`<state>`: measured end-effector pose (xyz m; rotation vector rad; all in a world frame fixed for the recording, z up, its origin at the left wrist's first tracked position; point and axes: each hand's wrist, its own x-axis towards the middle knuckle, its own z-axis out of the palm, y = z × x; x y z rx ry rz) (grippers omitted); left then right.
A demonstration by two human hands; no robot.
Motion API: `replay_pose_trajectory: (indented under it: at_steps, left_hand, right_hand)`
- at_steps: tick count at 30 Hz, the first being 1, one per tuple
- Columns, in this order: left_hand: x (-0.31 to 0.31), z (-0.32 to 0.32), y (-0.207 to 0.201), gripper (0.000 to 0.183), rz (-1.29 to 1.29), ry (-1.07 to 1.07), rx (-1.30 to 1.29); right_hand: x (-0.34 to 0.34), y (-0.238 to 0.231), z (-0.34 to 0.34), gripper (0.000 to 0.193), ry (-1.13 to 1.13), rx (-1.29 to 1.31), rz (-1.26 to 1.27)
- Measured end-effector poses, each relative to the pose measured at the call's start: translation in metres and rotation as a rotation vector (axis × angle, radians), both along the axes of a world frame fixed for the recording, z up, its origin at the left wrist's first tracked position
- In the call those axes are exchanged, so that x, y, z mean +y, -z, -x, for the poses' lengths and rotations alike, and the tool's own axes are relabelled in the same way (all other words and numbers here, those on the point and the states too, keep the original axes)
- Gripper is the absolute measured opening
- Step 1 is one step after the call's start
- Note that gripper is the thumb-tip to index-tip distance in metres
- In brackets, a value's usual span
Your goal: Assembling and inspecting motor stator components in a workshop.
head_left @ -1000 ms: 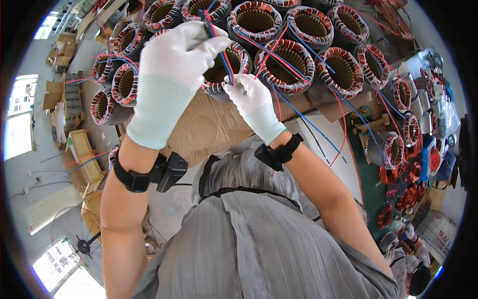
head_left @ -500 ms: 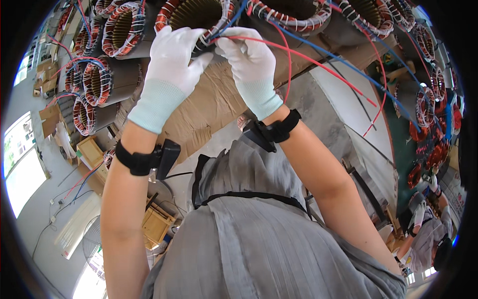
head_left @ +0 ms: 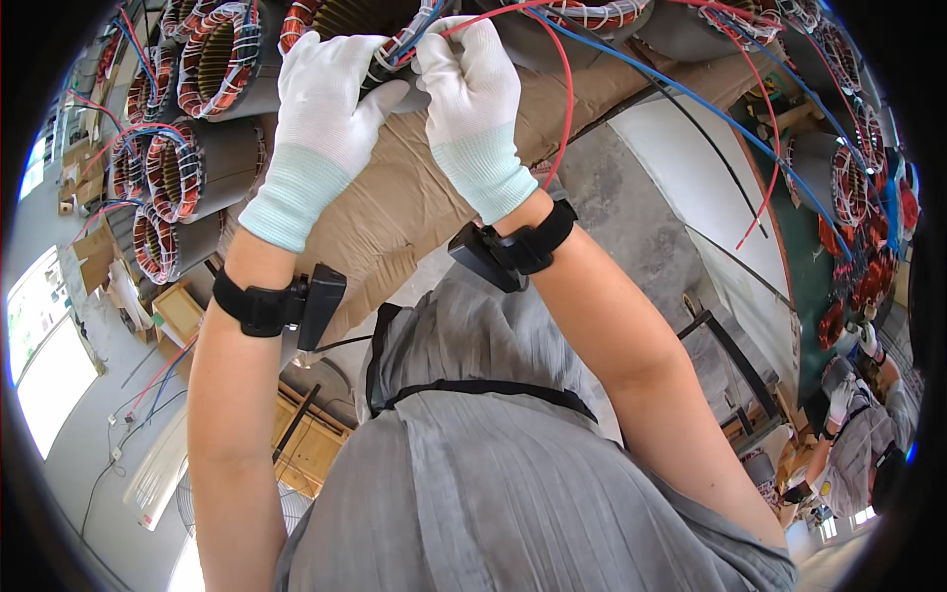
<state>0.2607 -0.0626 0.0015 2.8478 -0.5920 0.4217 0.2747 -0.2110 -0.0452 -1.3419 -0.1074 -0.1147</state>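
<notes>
At the top of the frame, left of centre, a wound stator [head_left: 360, 17] turns its open end toward the viewer, and a red wire [head_left: 488, 16] slants from its lower rim up to the right. The left hand [head_left: 330, 89] bends over that rim, its grip hidden, while the right hand [head_left: 472, 84] pinches the wire just beside it. Below both, the cardboard-covered counter [head_left: 424, 187] reaches an edge rising toward the upper right.

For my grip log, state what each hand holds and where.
Right hand: seemingly the red wire, near the stator rim. Left hand: cannot be told.
</notes>
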Motion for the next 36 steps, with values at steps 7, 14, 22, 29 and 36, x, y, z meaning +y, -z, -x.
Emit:
replay_pose_trajectory:
  at_steps: [7, 14, 22, 29, 36]
  left_hand:
    - [0.0, -0.002, -0.003, 0.04, -0.004, -0.005, 0.028]
    - [-0.016, -0.009, -0.017, 0.042, 0.214, -0.022, 0.08]
    - [-0.028, -0.01, -0.031, 0.026, 0.257, -0.007, -0.028]
    - [-0.048, 0.01, -0.064, 0.014, 0.565, -0.31, 0.203]
    - [-0.058, 0.003, -0.122, 0.017, 0.972, -0.567, 0.352]
  right_hand:
    - [0.0, 0.013, -0.004, 0.007, -0.029, 0.002, -0.123]
    - [-0.024, -0.021, 0.0, 0.018, -0.185, 0.209, -0.333]
    - [-0.057, -0.057, 0.0, 0.027, -0.304, -0.35, 0.293]
    - [-0.093, -0.05, 0.04, 0.028, -0.405, 0.0, 0.288]
    - [-0.11, -0.05, 0.052, 0.026, -0.687, 0.329, 0.332]
